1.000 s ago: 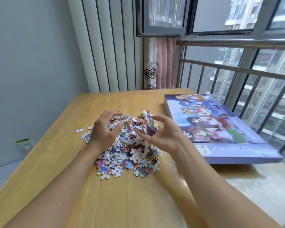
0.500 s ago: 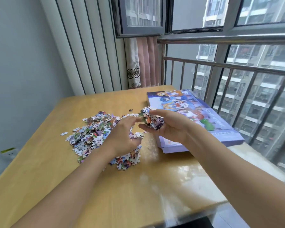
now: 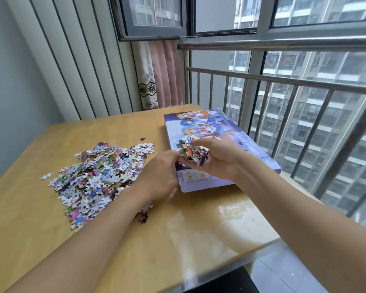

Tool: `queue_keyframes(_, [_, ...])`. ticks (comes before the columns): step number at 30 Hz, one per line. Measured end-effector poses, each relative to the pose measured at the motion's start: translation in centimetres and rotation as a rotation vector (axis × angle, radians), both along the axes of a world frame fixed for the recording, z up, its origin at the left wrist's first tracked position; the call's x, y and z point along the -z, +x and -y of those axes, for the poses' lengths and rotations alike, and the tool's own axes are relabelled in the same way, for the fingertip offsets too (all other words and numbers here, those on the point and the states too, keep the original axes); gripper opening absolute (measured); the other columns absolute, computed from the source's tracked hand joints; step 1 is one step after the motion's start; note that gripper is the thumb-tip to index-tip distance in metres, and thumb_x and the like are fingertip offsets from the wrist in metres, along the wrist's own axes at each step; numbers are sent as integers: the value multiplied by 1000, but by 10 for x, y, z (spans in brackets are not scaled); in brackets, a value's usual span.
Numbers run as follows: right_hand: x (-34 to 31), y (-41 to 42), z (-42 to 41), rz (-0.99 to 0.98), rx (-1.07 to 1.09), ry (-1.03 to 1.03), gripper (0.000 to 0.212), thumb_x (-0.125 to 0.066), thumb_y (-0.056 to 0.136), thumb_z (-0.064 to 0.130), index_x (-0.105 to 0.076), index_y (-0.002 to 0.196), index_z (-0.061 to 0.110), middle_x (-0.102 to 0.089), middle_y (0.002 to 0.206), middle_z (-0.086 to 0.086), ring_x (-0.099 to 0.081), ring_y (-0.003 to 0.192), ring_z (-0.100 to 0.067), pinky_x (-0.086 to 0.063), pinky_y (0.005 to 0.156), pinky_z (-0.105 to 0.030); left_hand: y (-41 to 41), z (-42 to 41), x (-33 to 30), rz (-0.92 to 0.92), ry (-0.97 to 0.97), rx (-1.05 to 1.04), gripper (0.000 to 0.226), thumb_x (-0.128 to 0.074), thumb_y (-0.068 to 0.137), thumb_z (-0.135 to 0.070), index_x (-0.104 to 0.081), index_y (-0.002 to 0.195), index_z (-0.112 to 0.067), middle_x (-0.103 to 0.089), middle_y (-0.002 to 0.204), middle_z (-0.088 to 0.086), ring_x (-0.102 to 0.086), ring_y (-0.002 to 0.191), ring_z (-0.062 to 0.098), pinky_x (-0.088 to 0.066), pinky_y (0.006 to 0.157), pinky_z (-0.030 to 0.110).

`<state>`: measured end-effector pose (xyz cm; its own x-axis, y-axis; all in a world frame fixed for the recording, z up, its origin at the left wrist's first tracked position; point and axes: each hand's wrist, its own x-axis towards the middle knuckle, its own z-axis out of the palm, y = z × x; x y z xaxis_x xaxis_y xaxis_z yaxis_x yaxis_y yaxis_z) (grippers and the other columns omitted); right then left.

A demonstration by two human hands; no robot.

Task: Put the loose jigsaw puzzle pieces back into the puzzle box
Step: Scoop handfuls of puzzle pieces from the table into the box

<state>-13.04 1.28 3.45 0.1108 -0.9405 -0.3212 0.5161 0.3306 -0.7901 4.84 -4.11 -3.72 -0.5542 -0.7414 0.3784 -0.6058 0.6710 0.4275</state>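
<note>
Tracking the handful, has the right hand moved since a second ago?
Yes. The right hand carried its puzzle pieces rightward from the pile to over the puzzle box.

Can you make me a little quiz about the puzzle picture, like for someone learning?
1. True or false: the puzzle box is open and half full of pieces.
2. Which hand holds a clump of pieces? A) the left hand B) the right hand C) neither
3. Fill in: the big pile of loose pieces lies on the table, to the ___ of the box.

Key
1. False: its picture lid is on.
2. B: its fingers curl round the clump, held above the box's near end. The left hand's fingertips only meet the clump.
3. Left.
</note>
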Motion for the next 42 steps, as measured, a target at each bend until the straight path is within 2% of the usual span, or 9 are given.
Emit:
queue_keyframes(2, [-4, 0, -2, 9, 3, -8, 26, -58, 98, 2, -52, 123, -6, -63, 127, -28, -69, 102, -39, -61, 82, -49, -1, 3, 0, -14, 7, 12, 47, -47, 74, -10, -68, 113, -24, -66, 115, -6, -59, 107, 17, -51, 88, 36])
queue_keyframes(5, [-17, -5, -7, 44, 30, -23, 33, -61, 98, 4, -50, 127, -6, -61, 128, -30, -69, 106, -39, -63, 78, -46, -2, 15, -2, -8, 22, -22, 21, -57, 91, -30, -75, 100, -26, -70, 100, -11, -63, 93, 13, -51, 77, 32])
queue_keyframes(10, [-49, -17, -21, 101, 23, -95, 32, -57, 100, 4, -52, 129, -8, -60, 132, -31, -62, 122, -38, -62, 80, -48, -13, 28, -16, -122, 96, -93, 60, -47, 84, -70, -66, 72, -14, -55, 63, -5, -46, 59, 13, -35, 56, 33])
queue_keyframes(15, [-47, -17, -28, 182, 133, -49, 32, -56, 100, 4, -50, 130, -6, -65, 123, -30, -68, 109, -37, -59, 84, -51, -16, 38, -24, -292, 188, -160, 42, -63, 93, -50, -76, 87, -11, -67, 69, 2, -48, 64, 14, -35, 59, 31])
queue_keyframes(21, [-6, -13, -40, 262, 233, 88, 26, -54, 102, 4, -53, 120, -14, -62, 115, -31, -66, 104, -36, -56, 96, -48, -17, 42, -58, -448, 192, -227, 30, -62, 96, -42, -75, 78, -22, -68, 74, -6, -58, 75, 16, -44, 67, 30])
queue_keyframes(26, [-4, -15, -22, 264, 303, 117, 28, -50, 104, 6, -51, 127, -10, -60, 115, -28, -65, 97, -33, -56, 84, -45, -19, 40, -65, -470, 210, -213, 34, -63, 95, -45, -79, 82, -19, -73, 78, -4, -67, 85, 24, -53, 79, 37])
queue_keyframes(35, [-21, -23, 5, 273, 427, 149, 27, -32, 108, 6, -50, 119, -9, -59, 127, -21, -60, 124, -32, -42, 112, -48, -20, 34, -74, -464, 212, -196, 50, -63, 95, -45, -63, 54, -16, -50, 47, -10, -48, 58, 20, -47, 63, 42])
queue_keyframes(38, [-23, -23, 15, 379, 487, 109, 39, -38, 104, 26, -56, 129, 3, -67, 122, -22, -66, 110, -41, -50, 99, -57, -19, 32, -75, -466, 232, -171, 45, -63, 95, -45, -70, 63, -14, -52, 48, -13, -49, 61, 20, -53, 72, 48])
queue_keyframes(42, [-20, -14, 30, 539, 594, 109, 67, -45, 87, 71, -65, 121, 16, -72, 111, -17, -69, 100, -41, -52, 91, -60, -18, 31, -73, -473, 254, -132, 43, -62, 95, -48, -77, 79, -12, -65, 69, 3, -56, 71, 22, -54, 78, 51])
